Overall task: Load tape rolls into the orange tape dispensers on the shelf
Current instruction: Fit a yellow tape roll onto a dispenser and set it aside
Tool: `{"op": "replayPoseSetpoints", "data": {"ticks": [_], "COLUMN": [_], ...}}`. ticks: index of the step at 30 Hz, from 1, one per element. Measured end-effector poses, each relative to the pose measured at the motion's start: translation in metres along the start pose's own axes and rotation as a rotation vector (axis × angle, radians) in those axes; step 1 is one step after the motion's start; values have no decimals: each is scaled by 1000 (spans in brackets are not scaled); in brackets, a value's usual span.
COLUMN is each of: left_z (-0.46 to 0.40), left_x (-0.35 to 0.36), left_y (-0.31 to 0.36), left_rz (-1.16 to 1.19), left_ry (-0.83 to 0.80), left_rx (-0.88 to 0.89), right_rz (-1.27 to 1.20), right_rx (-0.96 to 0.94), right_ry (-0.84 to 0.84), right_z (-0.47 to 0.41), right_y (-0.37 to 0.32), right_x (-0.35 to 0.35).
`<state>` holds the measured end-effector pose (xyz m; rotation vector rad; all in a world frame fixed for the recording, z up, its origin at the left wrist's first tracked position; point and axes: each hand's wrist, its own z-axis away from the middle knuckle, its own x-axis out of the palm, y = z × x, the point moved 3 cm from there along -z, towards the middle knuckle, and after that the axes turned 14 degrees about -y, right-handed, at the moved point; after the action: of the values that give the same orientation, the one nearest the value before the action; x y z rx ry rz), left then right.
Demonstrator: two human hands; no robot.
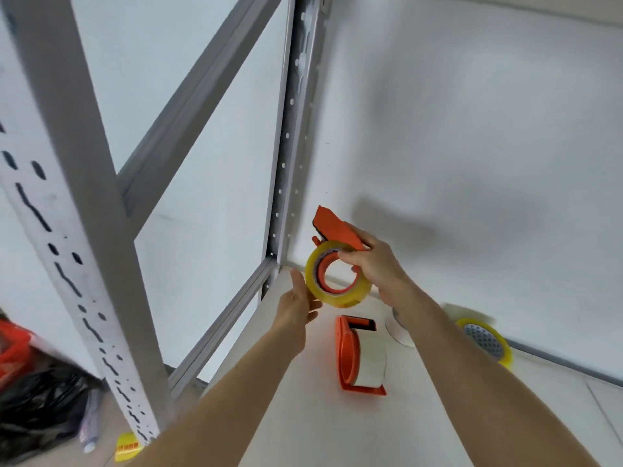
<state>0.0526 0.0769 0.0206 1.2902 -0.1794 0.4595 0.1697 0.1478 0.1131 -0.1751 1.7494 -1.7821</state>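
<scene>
We grip the dispenser (337,230) in our right hand (374,264), left hand (296,306) (fingers loose) steadying the tape roll (337,281); next we seat it squarely.

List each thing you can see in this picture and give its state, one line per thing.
Held dispenser: lifted off the shelf, gripped by right hand, yellow roll on its hub.
Left hand: open, palm against the yellow roll.
Second dispenser: lying on the shelf, loaded with a roll.
Spare roll: on the shelf, untouched.
</scene>
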Motion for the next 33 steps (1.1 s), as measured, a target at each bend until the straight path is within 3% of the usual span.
{"op": "replayPoseSetpoints", "data": {"ticks": [2, 4, 6, 8, 11, 18, 22, 27, 33], "left_z": [-10, -20, -29, -35, -34, -34, -34, -33, -32], "left_x": [-7, -14, -18, -19, -16, -5, -5, -6, -4], "left_y": [-4, -9, -18, -29, -44, -47, -48, -47, -47], "left_rz": [-303, -758, -1213, -1453, -1546, -1729, -1732, -1726, -1692], "left_ry": [11, -17, -79, -165, -254, -199, -169, -179, -143], "left_rx": [-13, -14, -70, -119, -231, -322, -331, -323, -352], "right_rz": [418, 820, 1128, 1376, 1483, 1443, 1407, 1322, 1464], "right_rx": [9, 27, 37, 58, 104, 84, 117, 171, 139], "right_ry": [-44, -120, -258, -384, -487, -606, -601, -465, -492], "right_z": [-20, -37, -50, -61, -75, -90, -98, -100, -101], "right_y": [-9, -14, -12, -5, 14, 40, 48, 52, 60], "right_x": [-15, -19, -13, -4, 4, 15, 20, 20, 30]}}
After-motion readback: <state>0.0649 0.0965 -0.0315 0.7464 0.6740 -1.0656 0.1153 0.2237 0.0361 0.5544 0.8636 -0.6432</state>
